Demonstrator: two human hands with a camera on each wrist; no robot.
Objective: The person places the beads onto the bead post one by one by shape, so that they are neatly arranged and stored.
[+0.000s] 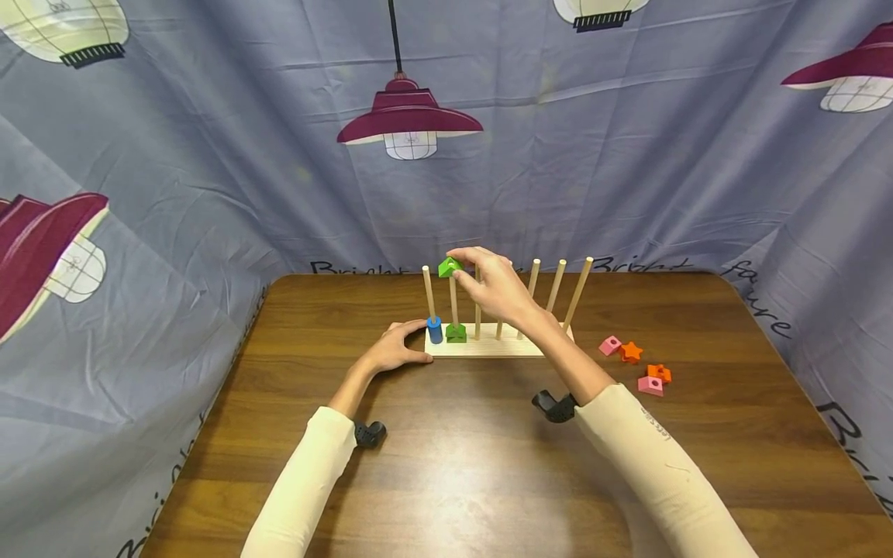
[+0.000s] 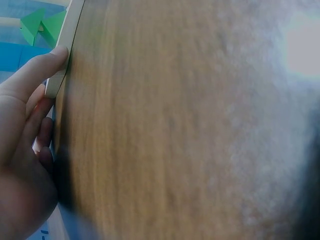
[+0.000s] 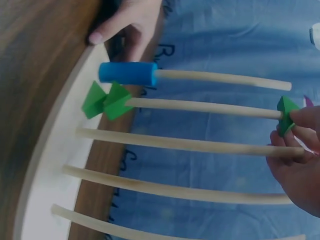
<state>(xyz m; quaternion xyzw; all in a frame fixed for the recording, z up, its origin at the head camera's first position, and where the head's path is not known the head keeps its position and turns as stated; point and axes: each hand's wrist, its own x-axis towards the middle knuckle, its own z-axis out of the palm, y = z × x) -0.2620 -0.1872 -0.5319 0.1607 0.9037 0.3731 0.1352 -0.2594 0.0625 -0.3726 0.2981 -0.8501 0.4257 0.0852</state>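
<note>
A wooden peg board [image 1: 488, 349] stands on the table with a row of upright pegs. My left hand [image 1: 394, 349] holds its left end, thumb on the front edge and fingers around the end. At the top of the second peg from the left, my right hand [image 1: 498, 291] pinches a green triangular block [image 3: 286, 115], which sits over the peg's tip. More green triangular blocks [image 3: 116, 101] rest low on that same peg, turned different ways. On the leftmost peg, blue cylindrical pieces [image 1: 435, 332] sit against the base.
Right of the board lie pink blocks [image 1: 650, 386] and orange star-shaped blocks [image 1: 631, 353] on the brown wooden table [image 1: 446, 465]. Bare pegs [image 1: 577, 294] rise under and beside my right forearm. A grey-blue curtain [image 1: 446, 201] hangs behind the table.
</note>
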